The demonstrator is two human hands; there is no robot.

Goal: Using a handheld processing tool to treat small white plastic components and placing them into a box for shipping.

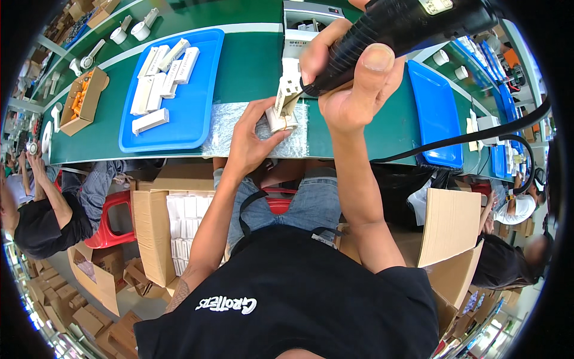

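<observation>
The small white plastic part point(286, 99) sits over the bubble-wrap sheet point(254, 134) on the green bench point(251, 66), pinched low by the left hand point(251, 134); it looks light, stiff and fairly smooth, so its base seems the best hold. The right hand point(353, 78) is closed around a black corded power tool point(394, 27) whose tip meets the part. Just left lies a blue tray point(197, 128) of white boxes point(161, 81), with a 2nd blue tray point(436, 113) right, and the tool's cable point(472, 136) may snag.

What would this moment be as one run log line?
left hand: holds small white part | right hand: grips black power tool | blue tray: white pieces
</observation>
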